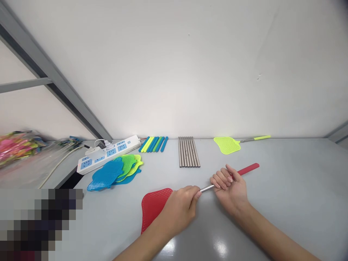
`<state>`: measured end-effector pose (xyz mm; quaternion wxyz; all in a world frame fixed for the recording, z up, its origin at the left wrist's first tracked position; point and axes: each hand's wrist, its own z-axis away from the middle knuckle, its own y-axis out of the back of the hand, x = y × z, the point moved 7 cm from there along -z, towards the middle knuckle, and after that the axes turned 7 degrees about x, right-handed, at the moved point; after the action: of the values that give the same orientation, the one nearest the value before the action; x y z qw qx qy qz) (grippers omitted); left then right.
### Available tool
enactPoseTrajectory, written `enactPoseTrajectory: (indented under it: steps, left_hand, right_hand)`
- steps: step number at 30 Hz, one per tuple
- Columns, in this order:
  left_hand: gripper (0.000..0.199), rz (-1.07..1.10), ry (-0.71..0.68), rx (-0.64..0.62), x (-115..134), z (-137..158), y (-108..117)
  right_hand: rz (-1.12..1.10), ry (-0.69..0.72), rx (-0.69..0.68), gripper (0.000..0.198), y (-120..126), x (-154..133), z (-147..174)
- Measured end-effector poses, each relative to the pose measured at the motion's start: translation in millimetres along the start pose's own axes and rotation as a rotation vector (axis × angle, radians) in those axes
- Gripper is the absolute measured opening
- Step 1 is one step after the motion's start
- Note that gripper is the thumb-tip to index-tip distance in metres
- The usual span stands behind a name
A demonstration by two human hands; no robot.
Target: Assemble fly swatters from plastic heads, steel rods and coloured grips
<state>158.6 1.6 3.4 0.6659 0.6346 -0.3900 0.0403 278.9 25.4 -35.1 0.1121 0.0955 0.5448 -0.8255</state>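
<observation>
A red fly swatter with a metal rod and a red handle spans both my hands above the front of the table. My left hand is closed round the rod close to the red perforated head, part of which my forearm covers. My right hand is wrapped, palm up, round the place where the rod meets the handle. The handle's end sticks out beyond it to the right. A short length of bare rod shows between the two hands.
Behind lie a row of metal rods, coloured handles and a pile of swatter heads beside a power strip. A yellow swatter rests near the wall. Plastic-wrapped items are at far left.
</observation>
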Motion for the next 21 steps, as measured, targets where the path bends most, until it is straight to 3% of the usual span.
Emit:
enactPoseTrajectory:
  steps: [7,15,21]
  left_hand:
    - [0.032,-0.032,0.001,0.021,-5.0,-1.4,1.1]
    - [0.031,-0.080,-0.008,0.039,-9.4,-2.8,4.1]
    - [0.032,-0.123,-0.008,0.005,-5.2,-1.0,2.9]
  right_hand:
    - [0.057,-0.001,-0.006,0.031,0.2,-3.7,-4.9]
    - [0.012,0.204,0.072,0.021,7.8,-58.3,-23.3]
    - [-0.063,0.149,0.097,0.021,14.9,-73.0,-29.5]
